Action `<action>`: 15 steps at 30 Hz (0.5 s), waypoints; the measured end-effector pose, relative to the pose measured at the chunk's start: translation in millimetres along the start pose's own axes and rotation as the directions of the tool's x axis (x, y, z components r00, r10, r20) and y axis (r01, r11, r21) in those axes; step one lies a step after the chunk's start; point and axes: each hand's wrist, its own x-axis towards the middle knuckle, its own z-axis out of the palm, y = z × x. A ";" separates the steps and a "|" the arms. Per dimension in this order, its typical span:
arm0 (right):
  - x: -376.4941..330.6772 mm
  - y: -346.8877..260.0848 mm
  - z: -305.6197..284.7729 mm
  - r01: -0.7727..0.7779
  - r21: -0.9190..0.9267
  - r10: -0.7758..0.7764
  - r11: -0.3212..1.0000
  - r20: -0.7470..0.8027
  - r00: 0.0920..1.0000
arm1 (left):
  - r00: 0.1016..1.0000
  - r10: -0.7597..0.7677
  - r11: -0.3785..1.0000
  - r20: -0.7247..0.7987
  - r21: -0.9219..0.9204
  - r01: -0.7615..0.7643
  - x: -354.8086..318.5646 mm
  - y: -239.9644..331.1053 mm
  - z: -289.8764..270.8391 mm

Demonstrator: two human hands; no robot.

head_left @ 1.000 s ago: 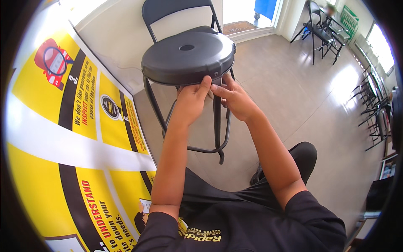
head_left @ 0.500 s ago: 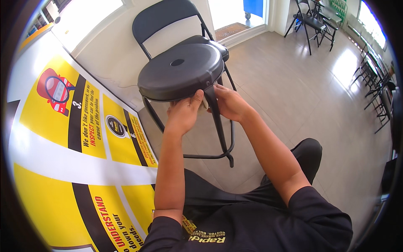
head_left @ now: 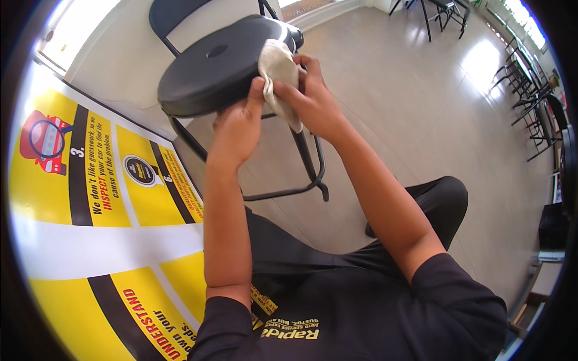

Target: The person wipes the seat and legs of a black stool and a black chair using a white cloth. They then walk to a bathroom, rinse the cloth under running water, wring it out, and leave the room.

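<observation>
Floor (head_left: 421, 120); cloth (head_left: 278, 66) now on stool (head_left: 217, 66).

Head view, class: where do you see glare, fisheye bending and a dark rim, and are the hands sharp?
Head view: sun glare whitens the floor at upper right; the yellow banner curves toward the black circular rim; left hand, right hand, cloth and black stool seat look reasonably sharp.

Round black stool (head_left: 223, 63) tilted, pale crumpled cloth (head_left: 278, 78) pressed against its seat edge
</observation>
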 end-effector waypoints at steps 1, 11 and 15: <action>-0.3 -3.7 3.5 -0.051 0.017 0.051 0.999 0.001 0.999 | 1.000 -0.002 0.998 -0.010 -0.064 0.001 0.0 1.1 0.7; -19.6 49.8 44.8 0.222 -0.123 -0.246 0.967 -0.236 0.940 | 0.996 0.038 0.999 -0.086 0.020 -0.036 -6.0 6.9 19.8; -75.7 111.5 49.3 0.014 -0.227 -0.062 0.974 -0.208 0.976 | 0.985 0.036 0.997 -0.166 0.079 -0.023 -18.6 11.1 23.9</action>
